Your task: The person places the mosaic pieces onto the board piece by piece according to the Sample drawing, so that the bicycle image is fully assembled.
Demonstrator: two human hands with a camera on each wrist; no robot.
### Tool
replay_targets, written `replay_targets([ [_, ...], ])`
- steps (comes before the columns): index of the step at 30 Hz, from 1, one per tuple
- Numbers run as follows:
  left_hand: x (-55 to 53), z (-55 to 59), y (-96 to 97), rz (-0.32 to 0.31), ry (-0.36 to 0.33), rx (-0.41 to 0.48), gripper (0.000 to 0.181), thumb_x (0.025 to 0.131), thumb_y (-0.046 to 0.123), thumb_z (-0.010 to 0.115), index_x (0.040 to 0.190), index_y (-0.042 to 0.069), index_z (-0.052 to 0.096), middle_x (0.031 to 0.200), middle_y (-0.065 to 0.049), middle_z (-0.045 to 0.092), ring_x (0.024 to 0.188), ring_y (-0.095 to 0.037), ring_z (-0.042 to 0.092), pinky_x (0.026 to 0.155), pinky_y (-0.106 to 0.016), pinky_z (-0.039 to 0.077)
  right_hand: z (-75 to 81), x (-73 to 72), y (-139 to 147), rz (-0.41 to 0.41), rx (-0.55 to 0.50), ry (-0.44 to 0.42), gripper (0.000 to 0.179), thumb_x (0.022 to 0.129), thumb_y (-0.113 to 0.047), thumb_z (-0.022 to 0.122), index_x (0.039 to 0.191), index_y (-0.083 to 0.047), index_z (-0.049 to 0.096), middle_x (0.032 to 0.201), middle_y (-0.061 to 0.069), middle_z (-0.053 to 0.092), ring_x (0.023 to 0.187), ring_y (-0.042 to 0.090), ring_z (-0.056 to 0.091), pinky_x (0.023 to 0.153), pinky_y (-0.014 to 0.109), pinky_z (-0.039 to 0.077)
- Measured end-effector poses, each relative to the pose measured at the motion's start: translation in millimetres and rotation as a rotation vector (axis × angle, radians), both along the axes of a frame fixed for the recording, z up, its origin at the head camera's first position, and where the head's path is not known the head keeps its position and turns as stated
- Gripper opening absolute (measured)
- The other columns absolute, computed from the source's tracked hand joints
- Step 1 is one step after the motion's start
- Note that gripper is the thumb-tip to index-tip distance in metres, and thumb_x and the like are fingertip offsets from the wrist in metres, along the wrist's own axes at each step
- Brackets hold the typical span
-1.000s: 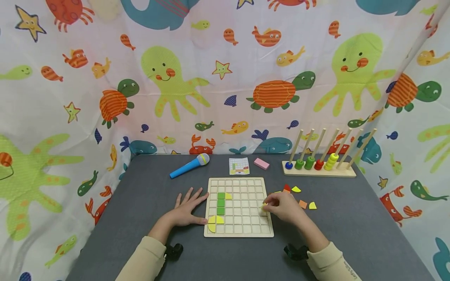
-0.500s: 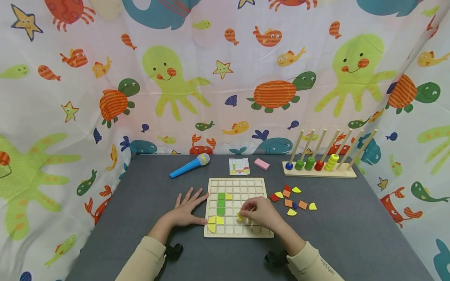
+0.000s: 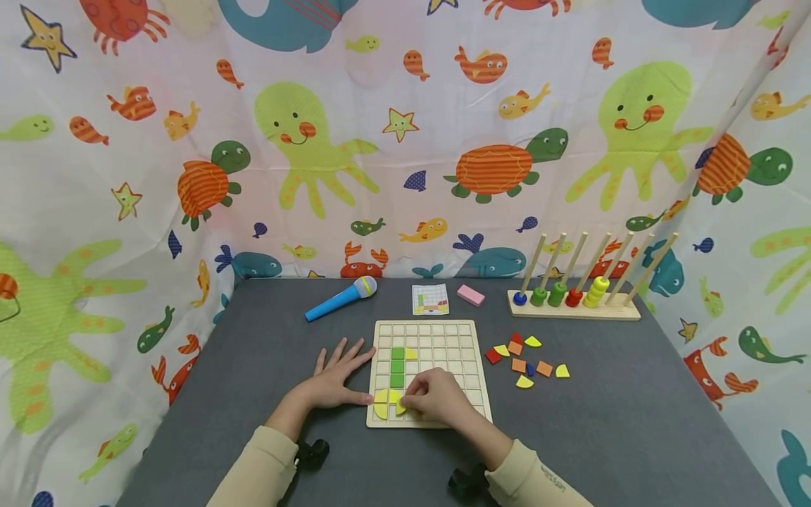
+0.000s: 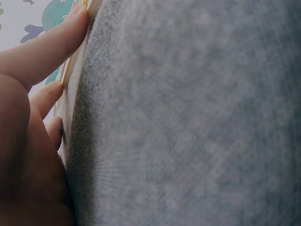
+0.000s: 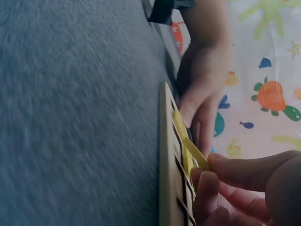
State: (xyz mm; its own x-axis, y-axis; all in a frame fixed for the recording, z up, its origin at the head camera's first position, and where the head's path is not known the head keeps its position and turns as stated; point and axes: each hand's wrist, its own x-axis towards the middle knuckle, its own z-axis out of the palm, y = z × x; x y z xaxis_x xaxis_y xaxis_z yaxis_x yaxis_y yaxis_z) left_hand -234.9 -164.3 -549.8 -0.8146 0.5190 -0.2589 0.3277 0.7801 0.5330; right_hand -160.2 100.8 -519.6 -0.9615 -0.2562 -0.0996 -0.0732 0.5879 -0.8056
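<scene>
My right hand [image 3: 437, 398] pinches a yellow quarter-circle tile [image 5: 196, 154] between thumb and fingertips, tilted, low over the lower left of the wooden grid board [image 3: 437, 352]. Beside it, several yellow quarter-circle tiles [image 3: 381, 410] sit in the board's corner cells. A column of green square tiles [image 3: 397, 366] stands above them, with one more yellow tile [image 3: 411, 353] at its upper right. With fingers spread, my left hand [image 3: 336, 380] rests at the board's left edge; in the left wrist view its fingers [image 4: 51, 52] touch the rim.
Loose red, orange, blue and yellow tiles [image 3: 518, 365] lie right of the board. Behind it are a pattern card [image 3: 430, 300], a pink eraser-like block [image 3: 471, 295] and a blue toy microphone [image 3: 341, 299]. A peg rack with coloured beads [image 3: 575, 304] stands at the back right.
My right hand has moved left across the board from its right edge, carrying the yellow tile to the lower-left yellow group. The left hand has stayed put.
</scene>
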Motion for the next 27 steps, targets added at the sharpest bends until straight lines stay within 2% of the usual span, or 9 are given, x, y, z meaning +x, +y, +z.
replay_targets([
  [9,-2.0,-1.9,-1.1,-0.001,0.004,0.008,0.1,0.079,0.072,0.07,0.161,0.038,0.024,0.171,0.002,0.008,0.157,-0.034,-0.012,0.117,-0.068,-0.014,-0.9,1.0,-16.7,0.005,0.076,0.045,0.017,0.083,-0.016,0.081,0.068,-0.015,0.072,0.055,-0.007,0.057,0.05,0.008,0.05,0.046,0.023,0.037],
  [17,-7.1,-14.6,-2.9,-0.005,0.017,0.012,0.104,0.076,0.077,0.068,0.161,0.041,0.02,0.172,0.005,0.004,0.156,-0.031,-0.016,0.117,-0.065,-0.018,-1.3,-0.3,-23.9,-0.031,0.165,0.066,0.024,0.081,-0.02,0.084,0.064,-0.017,0.067,0.056,-0.008,0.056,0.052,0.008,0.049,0.047,0.023,0.037],
  [23,-7.1,-14.5,-4.4,-0.01,0.021,0.031,0.103,0.076,0.078,0.067,0.161,0.042,0.02,0.172,0.002,0.006,0.156,-0.033,-0.014,0.116,-0.067,-0.018,-2.3,-0.5,-26.0,-0.066,0.167,0.064,0.028,0.079,-0.023,0.086,0.062,-0.017,0.064,0.055,-0.007,0.054,0.05,0.01,0.049,0.046,0.024,0.036],
  [27,-7.2,-16.6,-4.8,-0.01,0.014,0.011,0.103,0.076,0.079,0.067,0.16,0.044,0.017,0.171,0.007,0.003,0.156,-0.029,-0.017,0.117,-0.064,-0.019,-1.8,0.9,-25.4,-0.081,0.149,0.04,0.03,0.079,-0.025,0.087,0.063,-0.017,0.063,0.054,-0.006,0.053,0.048,0.011,0.048,0.044,0.025,0.034],
])
